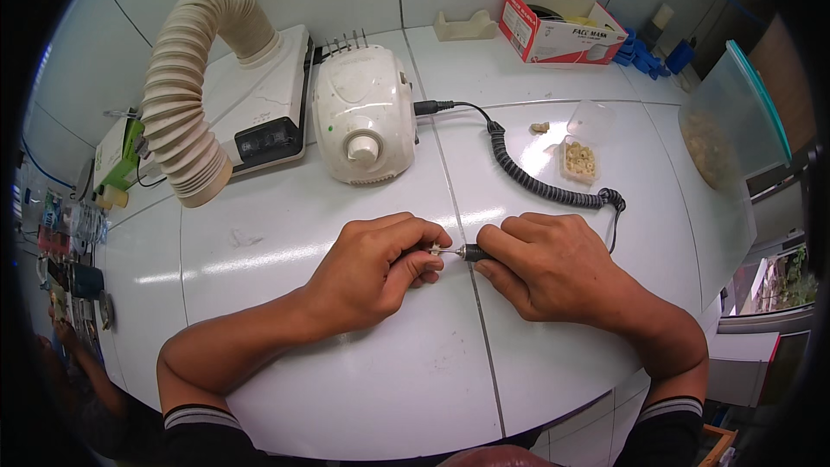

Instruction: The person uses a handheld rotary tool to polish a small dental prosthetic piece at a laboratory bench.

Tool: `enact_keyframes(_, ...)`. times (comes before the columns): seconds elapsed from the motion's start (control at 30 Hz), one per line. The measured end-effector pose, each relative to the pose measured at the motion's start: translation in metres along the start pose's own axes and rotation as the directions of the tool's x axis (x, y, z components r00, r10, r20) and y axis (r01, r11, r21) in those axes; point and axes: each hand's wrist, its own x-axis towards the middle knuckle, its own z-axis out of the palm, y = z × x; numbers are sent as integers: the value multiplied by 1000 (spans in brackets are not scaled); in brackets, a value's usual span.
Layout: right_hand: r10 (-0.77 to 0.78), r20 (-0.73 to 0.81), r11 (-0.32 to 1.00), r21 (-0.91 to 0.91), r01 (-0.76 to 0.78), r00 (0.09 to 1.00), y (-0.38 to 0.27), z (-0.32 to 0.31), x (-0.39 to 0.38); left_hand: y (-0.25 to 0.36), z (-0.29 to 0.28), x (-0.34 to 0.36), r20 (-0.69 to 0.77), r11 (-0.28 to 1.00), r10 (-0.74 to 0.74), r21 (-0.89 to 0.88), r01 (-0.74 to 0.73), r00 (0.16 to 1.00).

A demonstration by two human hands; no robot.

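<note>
Over the middle of the white table, my left hand (379,266) is closed, pinching a small cream-coloured piece (435,250) between thumb and fingertips. Most of that piece is hidden by the fingers. Wrapped round a black rotary handpiece (476,252) is my right hand (553,266). The handpiece's thin metal bit points left and meets the small piece, or nearly so. From behind the right hand a coiled black cord (540,183) runs to the white control unit (363,117), which has a round knob, a lit green light and several bits standing on top.
Left of the control unit stands a white machine (251,104) with a ribbed flexible hose (177,78). A small clear box (579,161) of cream pieces lies beyond my right hand. Farther back are a mask carton (562,30) and a teal-rimmed tub (731,121). Another person's arm (91,363) shows far left.
</note>
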Motion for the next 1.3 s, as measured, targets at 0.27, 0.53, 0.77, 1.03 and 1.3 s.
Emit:
enact_keyframes(0.27,-3,0,1000,4,3,1000,1,1,0,-1,0,0,1,1000,10,-1,-10,1000)
enact_keyframes(0.53,-4,1,1000,8,4,1000,1,1,0,-1,0,0,3,1000,-8,-9,8,1000)
enact_keyframes(0.77,1,9,1000,9,-1,1000,0,0,1,0,0,0,1,1000,0,-3,1,1000)
enact_keyframes(1.03,10,28,1000,3,-10,1000,0,-2,2,-1,0,0,2,1000,-2,-11,2,1000)
enact_keyframes(1.3,10,25,1000,0,-10,1000,0,0,2,-1,-1,0,3,1000,2,-8,-2,1000)
